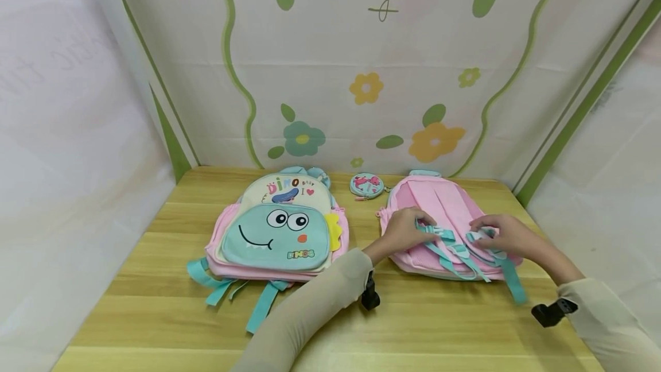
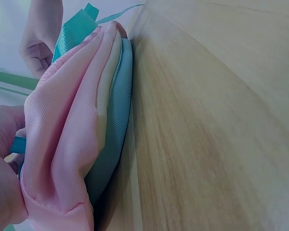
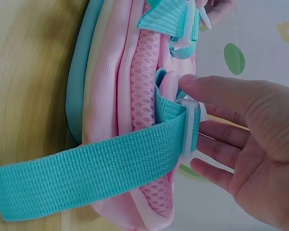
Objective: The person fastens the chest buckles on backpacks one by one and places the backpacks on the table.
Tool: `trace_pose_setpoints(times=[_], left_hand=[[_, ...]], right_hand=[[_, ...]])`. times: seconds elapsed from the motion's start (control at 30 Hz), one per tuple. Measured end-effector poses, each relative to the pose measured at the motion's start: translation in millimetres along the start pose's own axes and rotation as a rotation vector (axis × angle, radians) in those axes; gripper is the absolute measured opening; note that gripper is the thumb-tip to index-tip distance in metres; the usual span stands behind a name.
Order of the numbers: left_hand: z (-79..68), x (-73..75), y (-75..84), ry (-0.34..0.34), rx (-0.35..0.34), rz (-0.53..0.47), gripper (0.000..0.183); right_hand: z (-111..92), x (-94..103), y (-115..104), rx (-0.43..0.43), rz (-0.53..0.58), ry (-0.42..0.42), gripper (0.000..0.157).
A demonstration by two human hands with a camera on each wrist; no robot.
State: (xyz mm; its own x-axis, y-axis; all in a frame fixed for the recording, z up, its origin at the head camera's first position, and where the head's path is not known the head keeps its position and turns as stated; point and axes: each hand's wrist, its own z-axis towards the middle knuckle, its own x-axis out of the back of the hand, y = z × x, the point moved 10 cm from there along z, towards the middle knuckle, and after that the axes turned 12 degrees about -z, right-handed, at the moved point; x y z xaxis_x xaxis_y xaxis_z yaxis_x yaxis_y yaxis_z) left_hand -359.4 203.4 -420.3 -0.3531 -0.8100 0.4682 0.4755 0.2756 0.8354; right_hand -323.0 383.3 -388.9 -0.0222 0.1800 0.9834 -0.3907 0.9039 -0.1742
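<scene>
A pink backpack point(image 1: 431, 195) lies on the wooden table at the right, its shoulder straps facing up. My left hand point(image 1: 409, 228) pinches a teal strap by its white buckle on the left side. In the left wrist view, a bit of teal strap point(image 2: 19, 145) shows at its fingers, beyond the pink side of the bag. My right hand point(image 1: 508, 237) holds the other shoulder strap's lower end. The right wrist view shows its thumb on the pink strap end, fingers behind the white slider buckle point(image 3: 189, 127). Loose teal webbing point(image 3: 86, 168) trails from that buckle.
A second backpack point(image 1: 276, 237) with a dinosaur face lies front up on the left, teal straps trailing toward the front. Between the bags, near the back edge, is a small round pouch point(image 1: 366, 185). Printed fabric point(image 1: 320, 96) walls the table point(image 1: 170, 280) behind and at the sides.
</scene>
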Motion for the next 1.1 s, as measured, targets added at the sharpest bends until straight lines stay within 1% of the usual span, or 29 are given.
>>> trace_pose_setpoints(times=[0.2,0.37,0.53,0.7,0.77,0.97,1.1], left_hand=[[-1.3,0.7,0.1,0.001,-0.004,0.01,0.025],[-0.5,0.0,-1.9,0.004,-0.009,0.009,0.024],[-0.4,-0.5,-2.9,0.0,-0.002,-0.008,0.023],[-0.5,-0.8,-3.7,-0.002,0.004,-0.017,0.023],[-0.6,-0.7,-3.9,-0.002,0.004,-0.017,0.023],[-0.6,-0.5,-3.8,0.0,-0.001,-0.017,0.023],[-0.3,-0.4,-3.4,0.001,-0.007,-0.015,0.023]], right_hand=[[-0.1,5.3,-9.5,0.011,0.003,0.028,0.018],[0.8,9.1,-19.7,0.052,-0.005,0.056,0.019],[1.7,10.2,-26.4,0.082,-0.01,0.089,0.024],[2.1,6.9,-30.0,0.092,0.0,0.08,0.03],[2.0,5.6,-31.6,0.107,-0.002,0.082,0.031],[0.6,4.1,-34.7,0.139,-0.059,0.13,0.026],[-0.1,2.3,-35.9,0.151,-0.087,0.133,0.027]])
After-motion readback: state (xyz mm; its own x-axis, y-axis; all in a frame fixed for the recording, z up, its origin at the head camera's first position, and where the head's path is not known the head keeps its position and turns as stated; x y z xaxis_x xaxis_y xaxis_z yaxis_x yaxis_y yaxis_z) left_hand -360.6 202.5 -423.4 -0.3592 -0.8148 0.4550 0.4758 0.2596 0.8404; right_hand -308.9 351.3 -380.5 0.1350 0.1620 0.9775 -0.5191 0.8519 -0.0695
